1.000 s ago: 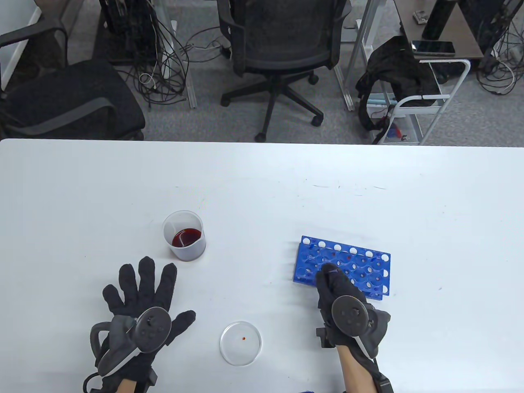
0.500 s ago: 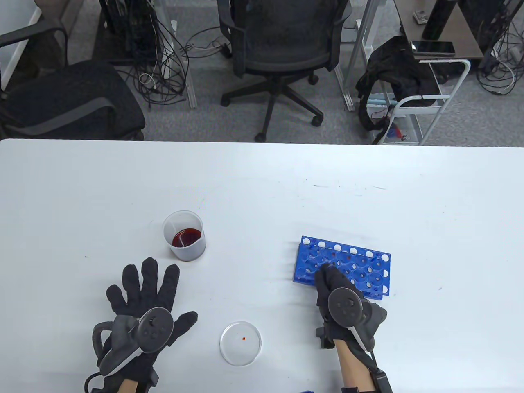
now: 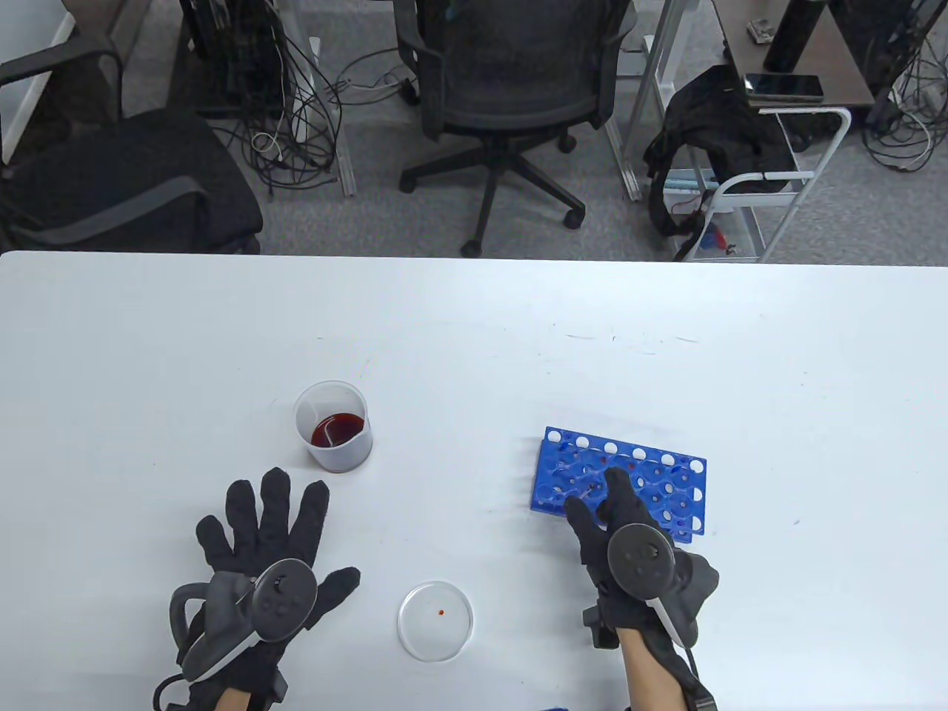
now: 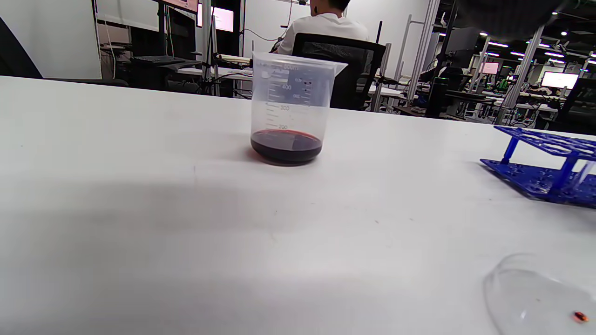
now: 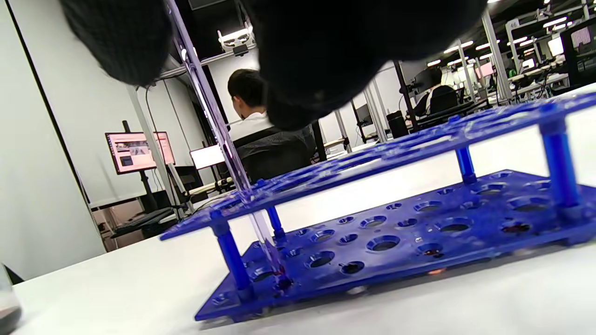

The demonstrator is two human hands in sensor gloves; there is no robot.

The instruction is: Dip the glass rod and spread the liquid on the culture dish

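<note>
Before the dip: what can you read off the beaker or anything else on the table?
"400" on the beaker, upper scale.
"300" on the beaker, below that.
"200" on the beaker, just above the red liquid.
The top mark and small print: too blurred to read.
Blue rack, culture dish: no text.

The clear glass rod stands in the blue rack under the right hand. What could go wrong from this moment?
1. The clear glass rod leans in the blue plastic test-tube rack; the right hand is spread above it, so it may tip further or slip when gripped.
2. The light rack could lift or slide with the rod.
3. On its way to the clear plastic beaker of dark red liquid, the rod might drip onto the white table.
</note>
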